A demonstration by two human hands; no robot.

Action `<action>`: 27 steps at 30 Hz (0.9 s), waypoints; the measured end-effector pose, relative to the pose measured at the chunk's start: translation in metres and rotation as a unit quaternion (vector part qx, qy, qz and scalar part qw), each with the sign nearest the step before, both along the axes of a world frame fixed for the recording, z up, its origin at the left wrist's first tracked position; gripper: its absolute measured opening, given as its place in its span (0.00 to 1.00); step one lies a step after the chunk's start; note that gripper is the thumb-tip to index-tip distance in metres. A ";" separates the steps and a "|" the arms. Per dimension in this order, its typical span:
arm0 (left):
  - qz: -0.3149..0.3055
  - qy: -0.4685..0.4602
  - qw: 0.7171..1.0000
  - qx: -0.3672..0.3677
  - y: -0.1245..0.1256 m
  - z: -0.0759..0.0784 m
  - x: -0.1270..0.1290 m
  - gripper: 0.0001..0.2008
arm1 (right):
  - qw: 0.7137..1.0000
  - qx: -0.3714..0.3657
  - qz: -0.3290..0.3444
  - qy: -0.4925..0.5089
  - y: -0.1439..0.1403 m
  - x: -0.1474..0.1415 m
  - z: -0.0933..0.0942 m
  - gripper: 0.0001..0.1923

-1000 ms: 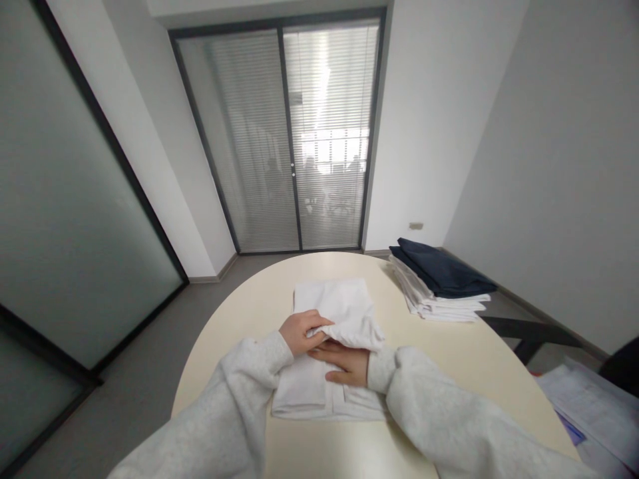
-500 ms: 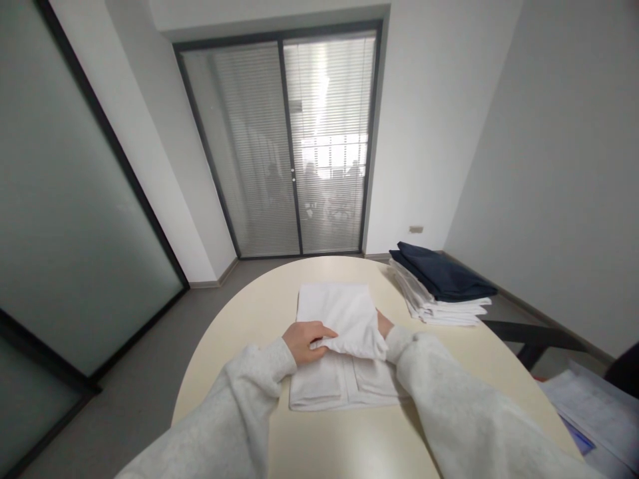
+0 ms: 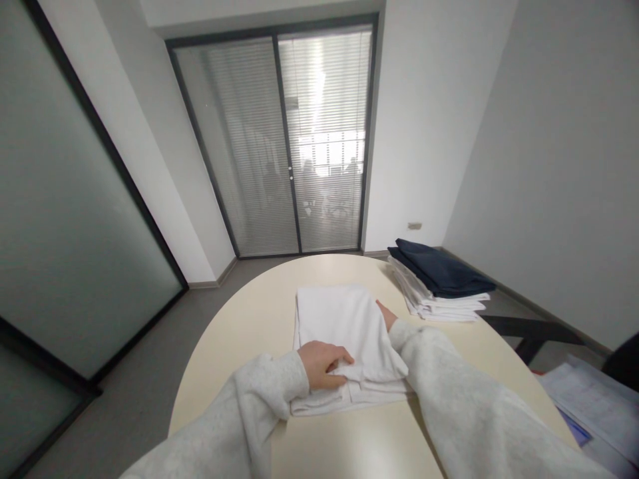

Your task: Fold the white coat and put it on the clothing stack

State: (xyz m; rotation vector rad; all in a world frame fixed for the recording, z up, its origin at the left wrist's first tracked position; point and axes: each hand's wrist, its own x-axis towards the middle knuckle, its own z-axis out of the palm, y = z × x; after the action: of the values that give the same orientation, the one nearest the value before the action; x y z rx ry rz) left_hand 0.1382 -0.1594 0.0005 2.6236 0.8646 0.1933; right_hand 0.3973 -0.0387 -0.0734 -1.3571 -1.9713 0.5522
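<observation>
A folded white garment (image 3: 334, 319) lies on the round cream table (image 3: 234, 332) in front of me. Its upper layer is turned down towards me, and lower folded layers show along the near edge. My left hand (image 3: 323, 364) is closed at the loose near edge of that upper layer, thumb below and fingers over the cloth. Against the garment's right side is my right hand (image 3: 386, 315); its fingers are mostly hidden behind the cloth. Both arms wear light grey sleeves.
At the table's right back edge stands a stack of folded white clothes (image 3: 449, 308) with dark navy cloth (image 3: 439, 269) on top. Papers (image 3: 594, 392) lie lower down at the right. A dark-framed glass door (image 3: 294, 146) with blinds is beyond the table.
My left hand has drawn the upper layer towards me and a little right, so it now covers more of the lower layers. The right hand stays at the right side.
</observation>
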 end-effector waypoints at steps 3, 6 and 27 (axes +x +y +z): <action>-0.010 -0.029 0.999 -0.041 0.004 0.001 -0.003 0.20 | 0.996 -0.033 -0.005 0.083 0.001 0.005 0.004 0.25; -0.021 -0.062 0.994 -0.090 0.007 0.002 -0.005 0.21 | 0.978 -0.052 -0.050 0.194 0.006 0.010 0.004 0.27; 0.034 -0.302 0.884 -0.355 0.041 0.006 -0.040 0.26 | 0.982 -0.034 0.074 -0.169 -0.007 0.005 0.006 0.51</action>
State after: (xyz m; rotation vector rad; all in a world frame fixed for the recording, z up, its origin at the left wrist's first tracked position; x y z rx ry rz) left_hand 0.0980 -0.1189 0.0062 1.6944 0.6325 0.5587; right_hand 0.4028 -0.0459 -0.0674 -1.4278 -2.3612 0.4843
